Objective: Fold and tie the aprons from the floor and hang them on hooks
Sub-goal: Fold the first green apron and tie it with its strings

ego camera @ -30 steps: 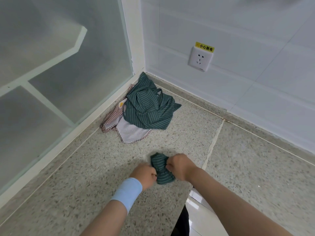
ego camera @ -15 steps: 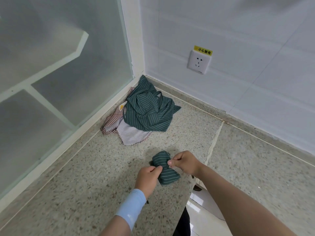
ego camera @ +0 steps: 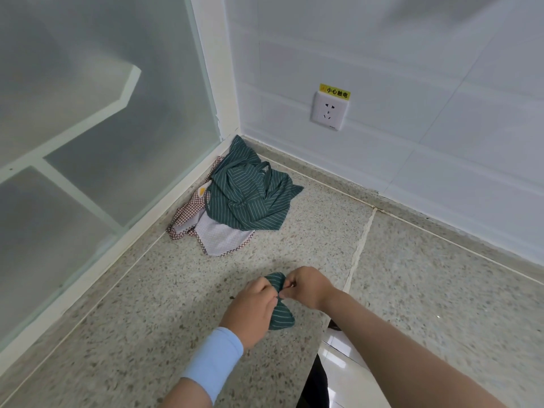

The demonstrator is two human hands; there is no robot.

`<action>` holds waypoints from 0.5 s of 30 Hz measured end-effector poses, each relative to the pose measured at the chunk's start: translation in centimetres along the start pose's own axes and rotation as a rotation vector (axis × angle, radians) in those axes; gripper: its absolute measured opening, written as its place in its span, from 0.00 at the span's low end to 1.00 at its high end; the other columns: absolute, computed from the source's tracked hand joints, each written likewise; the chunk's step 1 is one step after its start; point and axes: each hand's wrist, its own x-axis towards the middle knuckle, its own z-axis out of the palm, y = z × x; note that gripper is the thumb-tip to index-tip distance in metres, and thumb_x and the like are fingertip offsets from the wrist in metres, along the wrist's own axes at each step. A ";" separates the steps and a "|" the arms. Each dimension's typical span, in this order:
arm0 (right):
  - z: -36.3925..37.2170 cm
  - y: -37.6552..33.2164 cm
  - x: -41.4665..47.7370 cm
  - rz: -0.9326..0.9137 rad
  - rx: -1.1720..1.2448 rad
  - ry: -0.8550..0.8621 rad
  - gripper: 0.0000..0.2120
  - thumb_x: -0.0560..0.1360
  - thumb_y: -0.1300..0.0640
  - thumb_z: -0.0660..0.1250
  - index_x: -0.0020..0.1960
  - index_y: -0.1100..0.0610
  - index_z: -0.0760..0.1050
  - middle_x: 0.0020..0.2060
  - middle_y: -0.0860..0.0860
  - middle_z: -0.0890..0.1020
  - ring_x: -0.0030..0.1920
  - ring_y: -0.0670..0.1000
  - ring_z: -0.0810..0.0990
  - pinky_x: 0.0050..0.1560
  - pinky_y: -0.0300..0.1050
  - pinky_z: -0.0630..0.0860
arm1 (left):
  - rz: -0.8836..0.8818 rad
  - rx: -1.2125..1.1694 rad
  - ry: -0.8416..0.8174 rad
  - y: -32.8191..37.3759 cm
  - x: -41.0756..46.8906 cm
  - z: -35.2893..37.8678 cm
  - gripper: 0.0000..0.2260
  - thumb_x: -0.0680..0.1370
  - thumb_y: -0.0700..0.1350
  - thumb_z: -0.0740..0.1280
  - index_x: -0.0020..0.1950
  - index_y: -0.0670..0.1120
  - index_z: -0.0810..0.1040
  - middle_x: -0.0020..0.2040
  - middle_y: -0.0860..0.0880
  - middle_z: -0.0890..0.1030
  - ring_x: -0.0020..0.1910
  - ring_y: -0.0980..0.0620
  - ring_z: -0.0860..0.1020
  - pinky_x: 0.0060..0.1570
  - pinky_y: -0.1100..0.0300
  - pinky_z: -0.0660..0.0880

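A small folded bundle of green striped apron (ego camera: 281,315) lies on the speckled floor just in front of me. My left hand (ego camera: 250,309) grips its left side, and my right hand (ego camera: 307,287) pinches the cloth at its cinched middle. The two hands meet there, and any strap between the fingers is hidden. In the corner lies a loose green striped apron (ego camera: 250,198) on top of a red checked apron (ego camera: 203,228).
A frosted glass partition with a white frame (ego camera: 123,245) runs along the left. A white tiled wall with a socket (ego camera: 329,110) stands at the back. A glossy white surface (ego camera: 341,357) shows near my right arm.
My hands have come closer together over the bundle's middle. The left hand has moved right and now covers more of the cloth. The bundle looks more tightly cinched.
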 end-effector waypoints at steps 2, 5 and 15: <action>0.0 -0.4 0.0 -0.013 -0.100 -0.011 0.02 0.75 0.53 0.71 0.45 0.50 0.83 0.43 0.47 0.84 0.44 0.48 0.81 0.47 0.43 0.78 | 0.022 0.088 -0.083 -0.3 0.7 0.1 0.11 0.84 0.47 0.54 0.49 0.45 0.74 0.53 0.52 0.72 0.46 0.53 0.70 0.46 0.56 0.72; 0.4 -0.9 -0.6 -0.027 -0.144 -0.041 0.10 0.74 0.60 0.65 0.50 0.49 0.83 0.46 0.46 0.83 0.43 0.46 0.79 0.42 0.39 0.77 | -0.063 0.039 -0.162 -0.8 1.7 -0.1 0.11 0.84 0.48 0.56 0.49 0.45 0.75 0.50 0.49 0.74 0.43 0.50 0.73 0.42 0.55 0.72; 1.6 -0.1 -1.3 -0.004 0.149 0.037 0.05 0.70 0.51 0.71 0.45 0.44 0.81 0.49 0.43 0.79 0.50 0.45 0.79 0.50 0.39 0.77 | -0.398 -0.458 -0.026 -1.1 1.7 0.0 0.06 0.77 0.49 0.71 0.43 0.48 0.82 0.32 0.51 0.82 0.28 0.57 0.79 0.34 0.62 0.76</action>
